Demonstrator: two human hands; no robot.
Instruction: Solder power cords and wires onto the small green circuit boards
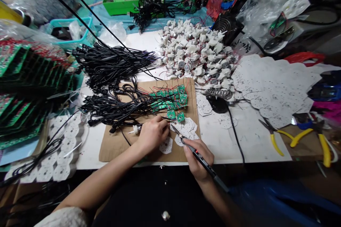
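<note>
My right hand (198, 158) is wrapped round a slim dark soldering iron (204, 163) with a small red light. The iron's metal tip points up and left, close to the fingers of my left hand (153, 132). Those fingers are bent and pressed together over the cardboard sheet (112, 147); what they pinch is hidden. A small motor with a white end (136, 128) shows at the left side of that hand. White hole-punched pads (188, 127) lie under the iron's tip. Just beyond are small green circuit boards (171, 114) joined to black cables (117, 104).
A heap of white motors (197, 49) fills the back middle, beside more black cables (114, 60). Stacked green boards (23, 67) stand left. At right are a soldering iron stand (218, 95), white sheets (271, 85) and yellow-handled pliers (275, 143). Green trays (121, 9) sit behind.
</note>
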